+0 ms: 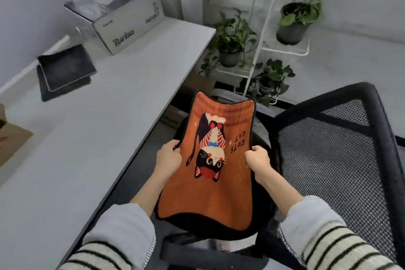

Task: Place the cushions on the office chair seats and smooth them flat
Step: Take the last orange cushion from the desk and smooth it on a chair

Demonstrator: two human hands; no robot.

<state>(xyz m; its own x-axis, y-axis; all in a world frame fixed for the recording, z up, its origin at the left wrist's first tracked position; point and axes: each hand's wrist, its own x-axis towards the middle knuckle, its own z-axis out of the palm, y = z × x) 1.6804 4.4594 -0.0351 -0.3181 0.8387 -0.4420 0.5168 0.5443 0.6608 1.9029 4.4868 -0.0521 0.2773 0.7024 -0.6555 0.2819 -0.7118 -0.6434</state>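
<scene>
Both hands, left [168, 155] and right [258, 160], grip opposite edges of orange cushion [210, 199] over chair seat [258, 142].

- The orange cat cushion [210, 160] covers the chair seat, held up between the left hand [168, 156] and right hand [257, 161].
- The mesh chair back [341, 149] stands like a wall just right of the right hand.
- The long white desk [92, 138] runs close along the left side; only a thin strip of floor lies between its edge and the seat.
- On the desk, dark folded cushions [65, 70] and a cardboard box [122, 15] sit far back; the near part is bare.
- Past the seat, a white plant rack [260, 50] with potted plants [232, 44] blocks the way.
</scene>
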